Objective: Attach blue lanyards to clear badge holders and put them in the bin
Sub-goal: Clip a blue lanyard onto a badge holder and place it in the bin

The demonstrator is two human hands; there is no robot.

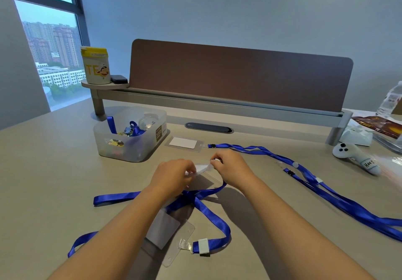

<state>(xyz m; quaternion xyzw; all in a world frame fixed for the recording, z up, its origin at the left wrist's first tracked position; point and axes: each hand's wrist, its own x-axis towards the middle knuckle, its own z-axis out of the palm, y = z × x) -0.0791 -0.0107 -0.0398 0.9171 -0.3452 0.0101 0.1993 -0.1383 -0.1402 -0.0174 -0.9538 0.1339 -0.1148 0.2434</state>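
My left hand (174,176) pinches the near end of a clear badge holder (203,168) held above the table. My right hand (230,166) pinches its far end, at a small white clip piece. A blue lanyard (206,210) runs from under my hands across the table near me. Its white-and-clear clip lies by a second clear badge holder (167,234) under my left forearm. Another badge holder with a white card (183,143) lies farther back. More blue lanyards (322,186) trail off to the right. The translucent bin (130,149) at the back left holds blue lanyards and badges.
A brown divider panel (239,77) on a grey rail crosses the back of the table. A yellow-lidded canister (95,66) stands on a small shelf at the left. A white plush toy (356,158), packets and a water bottle (391,101) sit at the right.
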